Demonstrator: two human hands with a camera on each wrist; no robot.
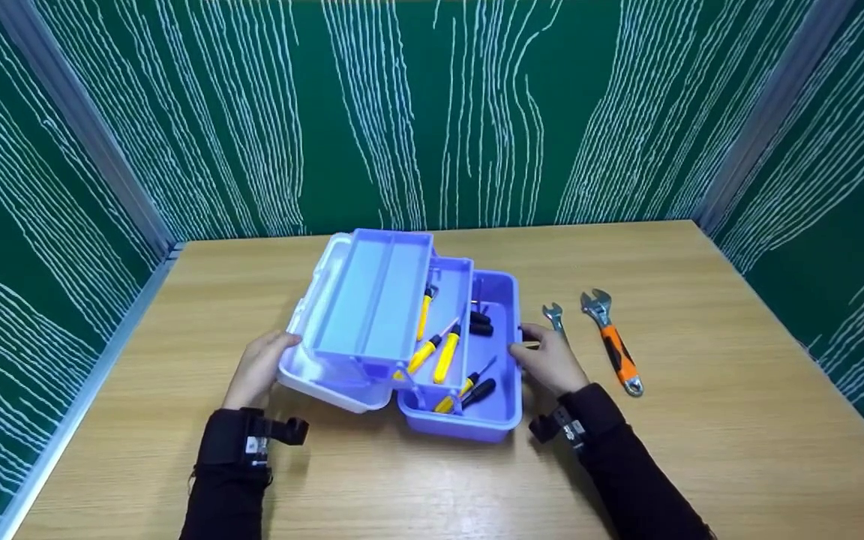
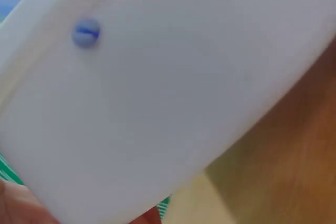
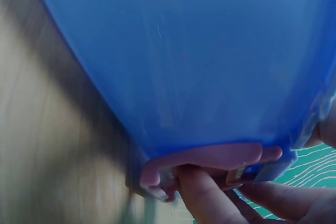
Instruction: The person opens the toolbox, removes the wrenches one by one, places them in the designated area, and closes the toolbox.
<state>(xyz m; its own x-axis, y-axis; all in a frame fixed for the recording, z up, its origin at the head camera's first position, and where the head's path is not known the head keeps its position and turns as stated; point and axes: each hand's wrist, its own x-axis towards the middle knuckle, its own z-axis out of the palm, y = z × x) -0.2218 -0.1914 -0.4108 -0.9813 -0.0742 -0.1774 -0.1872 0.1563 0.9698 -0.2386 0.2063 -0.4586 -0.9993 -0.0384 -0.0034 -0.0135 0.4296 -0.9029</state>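
A purple toolbox stands open on the table, its tiered trays fanned out to the left. My left hand grips the left edge of the whitish lid, thumb over the rim; the lid's outer face fills the left wrist view. My right hand holds the box's right wall, with a finger tucked under the pink latch in the right wrist view. The upper tray holds nothing. Yellow-handled screwdrivers lie in the lower tray, and black-handled tools sit in the base.
Right of the box, an open-end wrench lies partly hidden behind my right hand. Beyond it is an adjustable wrench with an orange and black handle. Green walls with white lines enclose the wooden table at the back and sides.
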